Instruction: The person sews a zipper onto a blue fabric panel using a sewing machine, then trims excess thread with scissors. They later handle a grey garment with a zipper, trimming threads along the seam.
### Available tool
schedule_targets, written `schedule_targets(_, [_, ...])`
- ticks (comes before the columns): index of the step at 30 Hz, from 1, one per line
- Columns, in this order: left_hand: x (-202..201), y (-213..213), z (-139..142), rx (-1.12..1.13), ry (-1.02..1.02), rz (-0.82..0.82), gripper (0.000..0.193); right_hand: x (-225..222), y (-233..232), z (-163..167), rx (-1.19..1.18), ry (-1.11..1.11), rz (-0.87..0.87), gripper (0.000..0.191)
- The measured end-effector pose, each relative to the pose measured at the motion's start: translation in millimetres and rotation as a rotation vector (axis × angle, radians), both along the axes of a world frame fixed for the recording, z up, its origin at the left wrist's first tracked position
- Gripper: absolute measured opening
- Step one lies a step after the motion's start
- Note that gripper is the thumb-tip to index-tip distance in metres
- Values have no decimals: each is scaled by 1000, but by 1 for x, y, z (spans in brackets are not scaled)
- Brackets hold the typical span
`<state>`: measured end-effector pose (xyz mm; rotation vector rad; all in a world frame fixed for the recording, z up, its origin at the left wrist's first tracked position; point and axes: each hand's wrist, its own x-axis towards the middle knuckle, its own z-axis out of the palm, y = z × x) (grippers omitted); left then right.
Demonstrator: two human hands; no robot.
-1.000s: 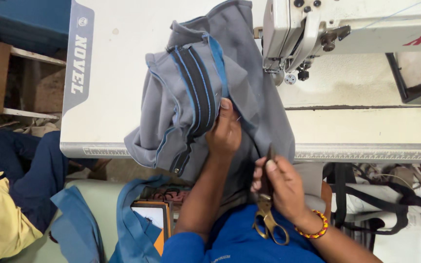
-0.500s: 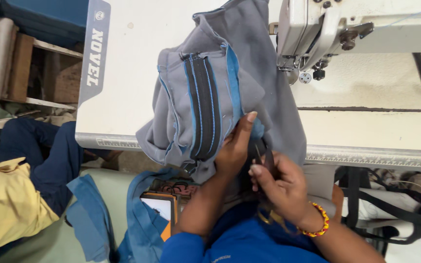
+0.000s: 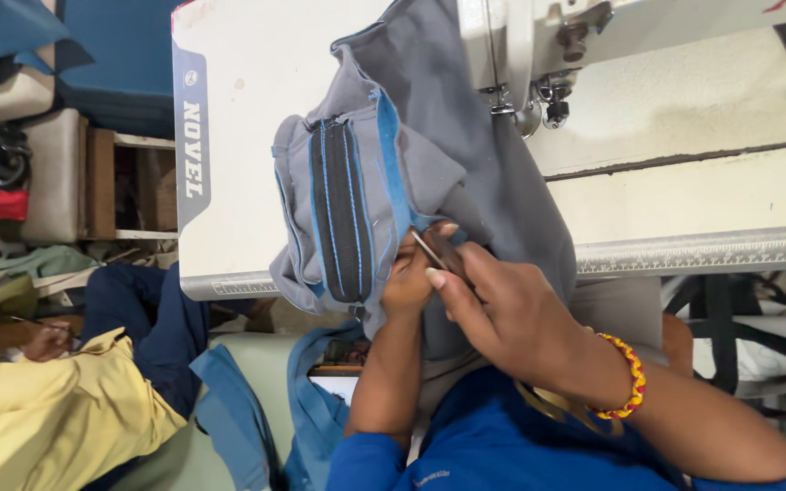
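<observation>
At table edge [image 3: 684, 250]: hands [image 3: 493, 305] pinching grey bag [image 3: 493, 182].

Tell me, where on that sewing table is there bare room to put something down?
Bare tabletop lies left of the grey bag, and more right of the sewing machine head. Crowded at the near edge, where both hands work.

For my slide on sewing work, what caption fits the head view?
Both hands, left hand and right hand, snip with scissors at a grey bag beside a sewing machine.
</observation>
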<state>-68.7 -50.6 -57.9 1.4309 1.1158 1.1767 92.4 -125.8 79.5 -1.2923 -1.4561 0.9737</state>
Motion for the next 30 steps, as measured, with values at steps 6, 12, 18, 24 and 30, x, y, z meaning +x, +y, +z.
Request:
schedule_targets(6, [-27,1,-52,-5,-108,-4,18,1,3,5,80,-5,-13,19])
schedule_targets(12, [-30,13,-102,83,-128,126,19,1,2,7,185,-39,-95,21])
schedule_targets(18, [-26,5,-67,-2,-34,-70,18,-4,3,5,185,-89,-132,18])
schedule_targets(24, [-8,8,-48,-130,-45,-141,25,-6,2,3,121,-102,-131,18])
schedule_targets(30, [-17,4,-91,-245,-510,-159,27,-8,3,0,31,-41,-109,22])
